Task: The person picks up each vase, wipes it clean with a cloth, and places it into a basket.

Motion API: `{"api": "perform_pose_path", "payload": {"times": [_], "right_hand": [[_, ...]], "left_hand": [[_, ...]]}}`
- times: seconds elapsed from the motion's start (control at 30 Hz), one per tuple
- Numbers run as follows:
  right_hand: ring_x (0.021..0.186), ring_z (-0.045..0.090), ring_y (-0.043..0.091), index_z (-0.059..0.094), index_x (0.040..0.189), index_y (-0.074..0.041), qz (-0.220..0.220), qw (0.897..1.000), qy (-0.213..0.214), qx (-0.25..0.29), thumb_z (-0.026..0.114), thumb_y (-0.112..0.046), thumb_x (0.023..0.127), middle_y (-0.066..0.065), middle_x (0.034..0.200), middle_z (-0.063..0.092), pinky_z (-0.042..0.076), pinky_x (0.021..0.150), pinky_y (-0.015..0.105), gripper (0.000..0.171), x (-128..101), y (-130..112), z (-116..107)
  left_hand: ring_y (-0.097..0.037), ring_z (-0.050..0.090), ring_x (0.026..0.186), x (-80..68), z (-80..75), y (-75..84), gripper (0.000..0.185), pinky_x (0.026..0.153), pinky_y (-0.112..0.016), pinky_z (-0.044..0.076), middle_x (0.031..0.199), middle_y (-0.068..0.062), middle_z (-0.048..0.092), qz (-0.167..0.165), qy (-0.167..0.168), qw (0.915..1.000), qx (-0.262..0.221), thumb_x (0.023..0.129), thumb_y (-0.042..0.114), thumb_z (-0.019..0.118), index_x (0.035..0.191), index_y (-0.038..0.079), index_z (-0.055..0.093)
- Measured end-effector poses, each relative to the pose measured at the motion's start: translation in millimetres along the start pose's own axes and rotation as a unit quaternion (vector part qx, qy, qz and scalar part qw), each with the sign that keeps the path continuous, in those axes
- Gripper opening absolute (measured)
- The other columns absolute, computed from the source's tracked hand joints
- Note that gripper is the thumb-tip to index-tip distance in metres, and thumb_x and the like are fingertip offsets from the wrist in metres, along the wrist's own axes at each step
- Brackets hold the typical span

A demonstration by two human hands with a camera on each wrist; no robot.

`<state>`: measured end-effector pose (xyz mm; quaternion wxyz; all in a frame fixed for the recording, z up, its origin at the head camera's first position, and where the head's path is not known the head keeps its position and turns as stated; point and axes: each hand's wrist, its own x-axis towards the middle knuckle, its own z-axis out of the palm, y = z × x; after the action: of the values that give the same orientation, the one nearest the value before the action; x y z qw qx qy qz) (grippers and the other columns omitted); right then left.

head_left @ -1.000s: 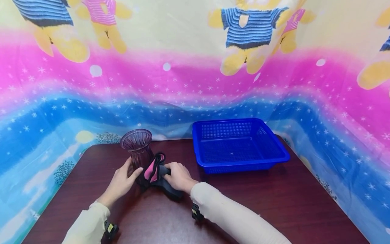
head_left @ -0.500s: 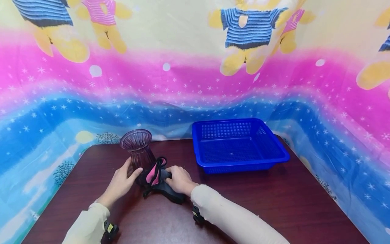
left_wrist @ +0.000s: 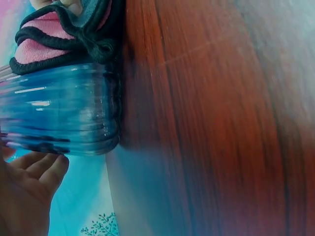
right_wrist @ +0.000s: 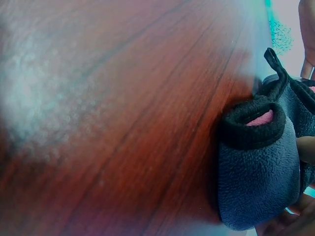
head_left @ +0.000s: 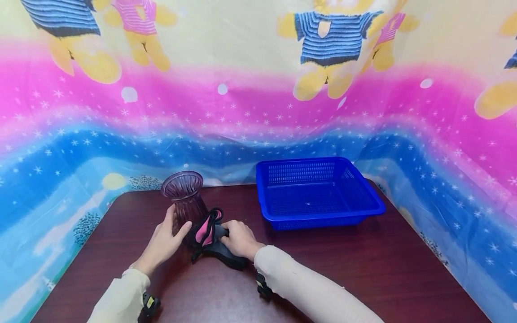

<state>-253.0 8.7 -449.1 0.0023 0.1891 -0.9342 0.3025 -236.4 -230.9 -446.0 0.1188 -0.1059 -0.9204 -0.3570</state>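
A purple-tinted ribbed glass vase (head_left: pixel 182 190) with a flared mouth stands upright at the left of the table. My left hand (head_left: pixel 162 246) cups its near left side, thumb on one side and fingers on the other; in the left wrist view those fingertips lie right at the glass. Against the vase's right side is a grey fleece item (head_left: pixel 209 229) with pink lining, black edging and a small loop. My right hand (head_left: pixel 241 241) pinches its grey part between thumb and fingers. A rounded grey end (right_wrist: pixel 258 182) with a small opening shows in the right wrist view.
A blue plastic basket (head_left: pixel 323 216) with perforated sides sits at the back right of the dark red-brown wooden table (head_left: pixel 363 278). A printed curtain (head_left: pixel 226 112) hangs around the table's back and sides. Each wrist wears a small black camera.
My right hand and the fleece item have shifted slightly down and to the right. My left hand stays at the vase, which has kept its place.
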Motion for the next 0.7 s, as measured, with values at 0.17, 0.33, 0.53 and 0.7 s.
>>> {"api": "perform_pose_path", "payload": {"times": [0.17, 0.33, 0.53, 0.7], "right_hand": [[0.072, 0.056, 0.008, 0.077, 0.101, -0.023, -0.003, 1.0, 0.001, 0.0, 0.074, -0.019, 0.089, -0.005, 0.087, 0.072, 0.045, 0.062, 0.025, 0.013, -0.5, 0.1, 0.0], [0.072, 0.056, 0.008, 0.077, 0.1, -0.023, -0.005, 1.0, 0.003, 0.002, 0.074, -0.018, 0.088, -0.006, 0.086, 0.072, 0.044, 0.062, 0.025, 0.013, -0.6, 0.6, 0.4], [0.071, 0.055, 0.007, 0.077, 0.096, -0.025, -0.006, 1.0, 0.004, 0.003, 0.075, -0.02, 0.087, -0.007, 0.082, 0.07, 0.044, 0.061, 0.025, 0.01, 0.6, 2.1, 1.3], [0.07, 0.056, 0.006, 0.076, 0.092, -0.026, -0.007, 1.0, 0.004, 0.005, 0.076, -0.022, 0.087, -0.008, 0.08, 0.069, 0.044, 0.061, 0.024, 0.006, 1.8, 4.3, 2.6]], "left_hand": [[-0.05, 0.05, 0.136, 0.9, 1.1, 4.7, 0.082, 0.109, -0.065, 0.041, 0.148, -0.036, 0.047, -0.027, 0.012, 0.9995, 0.009, 0.1, 0.049, 0.056, 0.158, 0.005, 0.017], [-0.05, 0.057, 0.127, 2.8, 3.8, 9.4, 0.091, 0.1, -0.066, 0.047, 0.142, -0.032, 0.055, -0.057, 0.036, 0.9969, 0.042, 0.093, 0.062, 0.061, 0.156, 0.009, 0.023], [-0.05, 0.064, 0.112, 5.2, 3.8, 16.3, 0.096, 0.088, -0.063, 0.051, 0.13, -0.032, 0.063, -0.073, 0.066, 0.9908, 0.094, 0.088, 0.069, 0.062, 0.152, 0.003, 0.036], [-0.051, 0.066, 0.106, 5.5, 3.4, 19.1, 0.092, 0.085, -0.062, 0.053, 0.122, -0.034, 0.067, -0.068, 0.065, 0.9915, 0.09, 0.088, 0.068, 0.063, 0.147, 0.002, 0.041]]}}
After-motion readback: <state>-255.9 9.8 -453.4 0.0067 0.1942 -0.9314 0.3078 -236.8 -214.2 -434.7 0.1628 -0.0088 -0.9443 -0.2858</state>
